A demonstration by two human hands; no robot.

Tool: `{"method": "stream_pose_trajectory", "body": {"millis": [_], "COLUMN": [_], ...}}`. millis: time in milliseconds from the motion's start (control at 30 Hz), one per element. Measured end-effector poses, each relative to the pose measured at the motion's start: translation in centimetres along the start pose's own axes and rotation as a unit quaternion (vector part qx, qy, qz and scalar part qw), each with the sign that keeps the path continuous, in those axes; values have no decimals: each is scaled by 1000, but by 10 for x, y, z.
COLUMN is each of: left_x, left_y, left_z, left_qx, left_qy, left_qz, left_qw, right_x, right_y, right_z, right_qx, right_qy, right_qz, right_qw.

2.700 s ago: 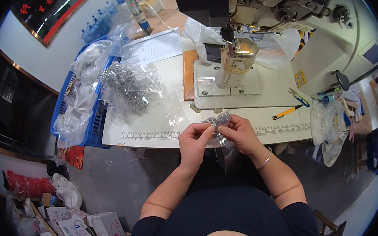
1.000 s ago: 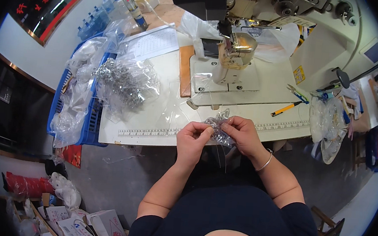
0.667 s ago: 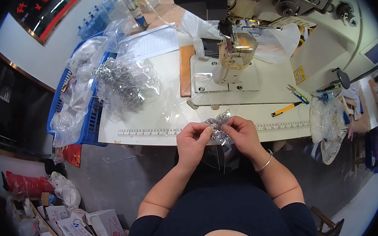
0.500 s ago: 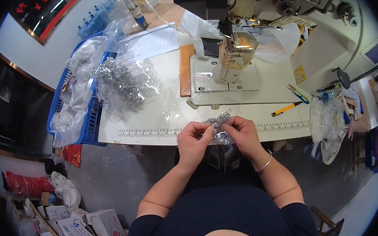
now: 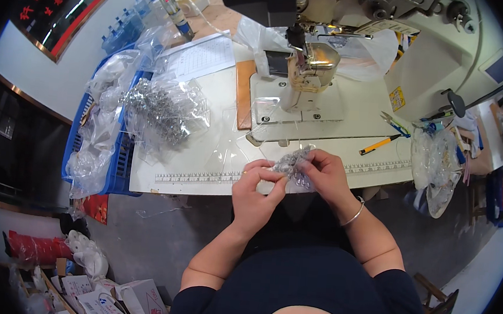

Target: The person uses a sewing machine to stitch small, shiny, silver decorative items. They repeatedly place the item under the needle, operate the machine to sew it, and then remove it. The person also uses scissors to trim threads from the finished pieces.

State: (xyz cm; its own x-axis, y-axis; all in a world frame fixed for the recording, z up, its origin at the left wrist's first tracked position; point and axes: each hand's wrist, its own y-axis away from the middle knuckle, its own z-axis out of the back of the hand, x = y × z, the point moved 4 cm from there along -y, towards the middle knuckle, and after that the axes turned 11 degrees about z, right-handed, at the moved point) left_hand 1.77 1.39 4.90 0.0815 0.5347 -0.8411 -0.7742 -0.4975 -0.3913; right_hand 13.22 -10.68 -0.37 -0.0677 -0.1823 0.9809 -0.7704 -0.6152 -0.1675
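Observation:
A small silvery, sparkling piece with clear plastic about it (image 5: 291, 162) is held between my two hands at the table's front edge; its exact kind I cannot make out. My left hand (image 5: 259, 188) pinches its left end between thumb and fingers. On the other end, my right hand (image 5: 324, 173) is closed with thumb and fingertips. Just beyond them stands a sewing machine (image 5: 313, 67) with its metal bed plate (image 5: 326, 107). A pile of similar silvery pieces in clear plastic (image 5: 169, 112) lies left on the white table (image 5: 204, 159).
Along the front edge runs a printed ruler (image 5: 196, 177). An orange pen-shaped tool (image 5: 379, 144) and thread snips (image 5: 396, 124) lie to the right. Plastic bags fill a blue basket (image 5: 123, 167) at the left. Clear bags (image 5: 434, 165) hang at the right end.
My left hand has shifted slightly left and down, its fingers bent differently. My right hand has moved a little right, and the silvery piece is turned somewhat between them.

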Motion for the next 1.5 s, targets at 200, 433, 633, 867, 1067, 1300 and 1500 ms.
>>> {"method": "stream_pose_trajectory", "body": {"millis": [200,433,633,867,1067,1300,1500], "left_x": [-41,20,30,33,36,40,31], "left_y": [10,-4,-4,-4,-7,-8,-1], "left_z": [14,-33,-34,-34,-33,-25,-18], "left_qx": [185,93,107,115,125,149,62], "left_qy": [384,337,417,413,424,500,394], "left_qz": [219,223,319,271,295,389,341], "left_qw": [878,910,844,862,847,759,851], "right_x": [2,-1,-6,-5,-5,8,10], "right_y": [-19,-5,2,2,1,11,9], "right_z": [11,-2,-1,-8,-8,-11,-7], "right_qx": [-5,10,17,62,36,56,44], "right_qy": [-3,-272,-238,-231,-97,-80,-55], "right_qz": [-31,-141,-106,-70,-31,23,40], "right_qw": [1000,952,965,968,994,995,997]}}
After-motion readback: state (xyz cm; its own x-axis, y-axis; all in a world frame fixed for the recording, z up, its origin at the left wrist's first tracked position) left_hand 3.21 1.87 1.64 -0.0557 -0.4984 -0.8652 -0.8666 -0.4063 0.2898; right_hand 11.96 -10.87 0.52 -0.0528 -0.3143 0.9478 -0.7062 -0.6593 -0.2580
